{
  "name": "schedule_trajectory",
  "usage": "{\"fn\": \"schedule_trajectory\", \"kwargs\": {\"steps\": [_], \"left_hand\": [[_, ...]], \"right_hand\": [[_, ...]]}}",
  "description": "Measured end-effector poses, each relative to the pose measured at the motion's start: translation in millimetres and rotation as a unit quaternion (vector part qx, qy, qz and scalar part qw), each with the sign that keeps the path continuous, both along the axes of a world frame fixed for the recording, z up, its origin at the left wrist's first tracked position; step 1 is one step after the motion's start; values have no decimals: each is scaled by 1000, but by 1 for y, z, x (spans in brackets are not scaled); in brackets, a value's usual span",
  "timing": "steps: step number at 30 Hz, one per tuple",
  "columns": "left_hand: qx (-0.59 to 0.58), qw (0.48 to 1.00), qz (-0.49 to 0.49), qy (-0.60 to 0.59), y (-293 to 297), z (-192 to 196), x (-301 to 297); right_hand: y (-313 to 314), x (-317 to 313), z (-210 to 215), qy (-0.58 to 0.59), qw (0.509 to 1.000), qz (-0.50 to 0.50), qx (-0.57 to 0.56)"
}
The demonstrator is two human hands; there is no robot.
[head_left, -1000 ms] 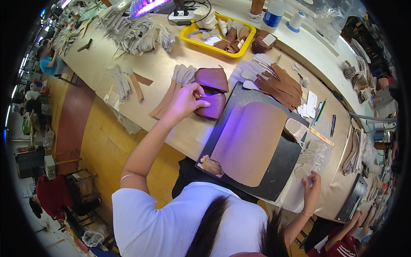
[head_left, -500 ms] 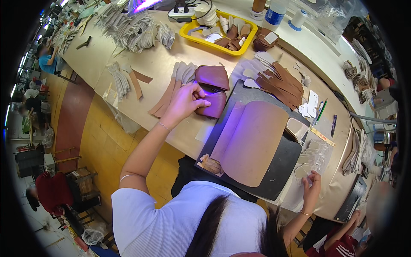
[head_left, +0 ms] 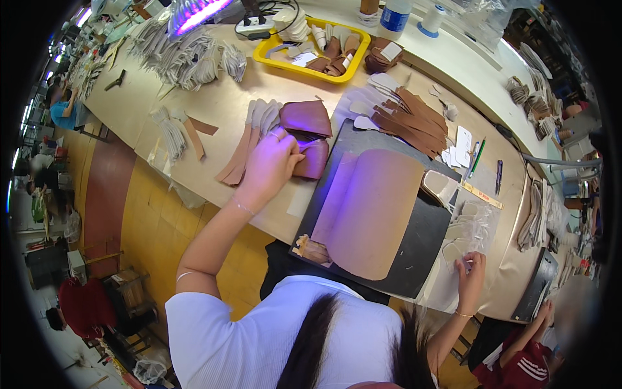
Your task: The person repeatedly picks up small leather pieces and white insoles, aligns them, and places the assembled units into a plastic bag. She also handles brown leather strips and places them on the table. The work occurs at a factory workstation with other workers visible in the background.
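Note:
My left hand [head_left: 275, 161] is at the near stack of dark brown leather pieces [head_left: 312, 159]. Its thumb and fingers are drawn together at the stack's left edge; what lies between them is too small to make out. Another brown leather stack [head_left: 306, 118] sits just beyond. Left of the hand, brown strips with pale grey rounded ends [head_left: 241, 152] lie fanned out. My right hand [head_left: 471, 279] is at the table's near right, fingers curled beside pale rounded pieces [head_left: 451, 251] on clear plastic [head_left: 478, 228]. Whatever its fingertips hold is unclear.
Between my hands a curved tan sheet [head_left: 379, 214] lies on a black board [head_left: 424, 243]. Beyond are brown strips [head_left: 414, 123], a yellow tray [head_left: 311, 72] of pieces, and a violet-glowing lamp [head_left: 201, 14]. Pens [head_left: 499, 177] and a ruler [head_left: 483, 194] lie right. Another person's hands [head_left: 543, 312] are at lower right.
My left hand's thumb and fingers have come off the top of the near leather stack toward its left edge, drawn closer together. My right hand stays by the pale pieces. The view has shifted slightly.

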State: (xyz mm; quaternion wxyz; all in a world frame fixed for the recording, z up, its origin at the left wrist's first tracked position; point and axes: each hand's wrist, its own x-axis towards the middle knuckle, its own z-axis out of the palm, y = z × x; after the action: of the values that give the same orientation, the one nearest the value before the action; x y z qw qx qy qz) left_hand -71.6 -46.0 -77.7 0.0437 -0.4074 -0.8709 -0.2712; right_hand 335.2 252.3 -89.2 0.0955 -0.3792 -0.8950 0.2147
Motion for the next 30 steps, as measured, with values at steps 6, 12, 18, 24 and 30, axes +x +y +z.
{"fn": "schedule_trajectory", "kwargs": {"steps": [6,12,18,24,30], "left_hand": [[-45,992,-8,-116,6,29,35],[151,821,-19,-550,21,86,61],[20,726,-65,-685,47,89,77],[27,664,-48,-746,47,71,76],[8,674,-44,-737,44,68,76]], "right_hand": [[-2,5,-7,23,994,-82,-68],[8,24,-24,65,942,-184,-275],[-11,7,4,212,883,-188,-373],[-31,-34,51,325,871,-209,-304],[-32,-66,42,273,887,-131,-348]]}}
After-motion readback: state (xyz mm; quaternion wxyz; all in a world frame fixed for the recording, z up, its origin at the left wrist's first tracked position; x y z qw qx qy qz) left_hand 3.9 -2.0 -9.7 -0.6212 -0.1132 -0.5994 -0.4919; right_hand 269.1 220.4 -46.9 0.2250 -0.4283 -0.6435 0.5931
